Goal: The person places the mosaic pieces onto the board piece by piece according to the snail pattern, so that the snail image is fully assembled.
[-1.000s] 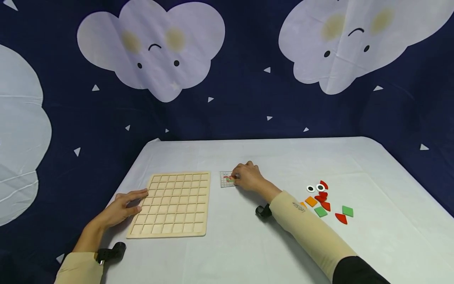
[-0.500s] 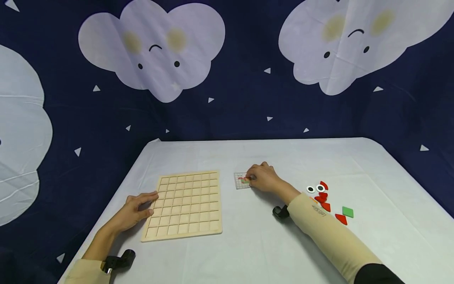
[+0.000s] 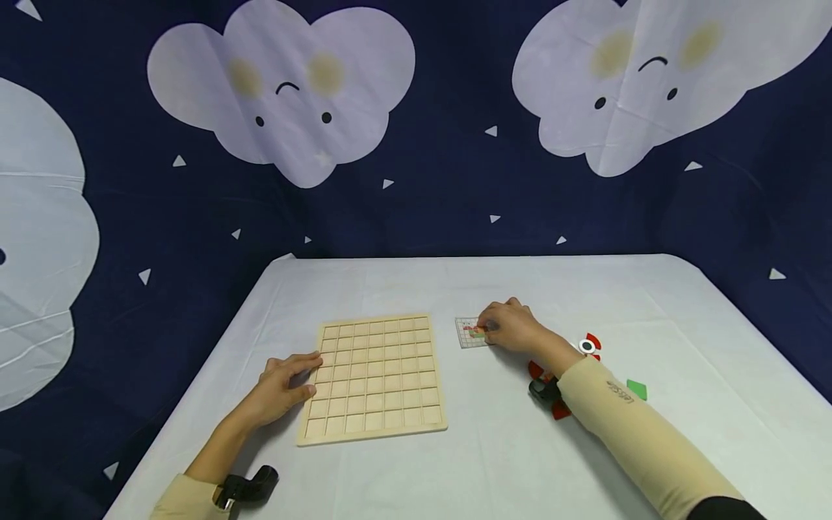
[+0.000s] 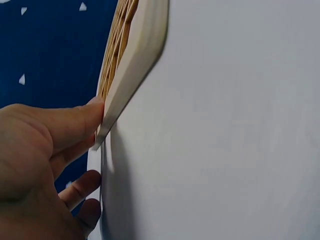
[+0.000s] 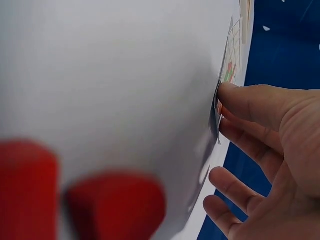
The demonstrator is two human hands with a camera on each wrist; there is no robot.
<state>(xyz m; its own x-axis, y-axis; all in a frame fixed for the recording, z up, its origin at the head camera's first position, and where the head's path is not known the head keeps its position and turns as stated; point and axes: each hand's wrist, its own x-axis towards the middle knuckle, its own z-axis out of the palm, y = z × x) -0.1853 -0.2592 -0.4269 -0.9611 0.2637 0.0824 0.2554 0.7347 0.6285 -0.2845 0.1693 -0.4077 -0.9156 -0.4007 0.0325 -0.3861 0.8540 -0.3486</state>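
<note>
dark print (image 3: 620, 391) on right sleeve (image 3: 650, 433), not legible

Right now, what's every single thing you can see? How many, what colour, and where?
grid board: one, pale wood, on the table between the hands
picture card: one, pale grid with red and green, right of the board
red pieces: several, red, around the right wrist and forearm, partly hidden
round piece: one showing, white with black, beyond the right sleeve
green piece: one showing, green, right of that sleeve
table: one, white, underneath
backdrop: one, dark blue with white clouds and triangles, behind
wrist devices: two, black, one per wrist
sleeves: two, beige, on the arms
left hand: one, bare, at the board's left edge
right hand: one, bare, at the card
</note>
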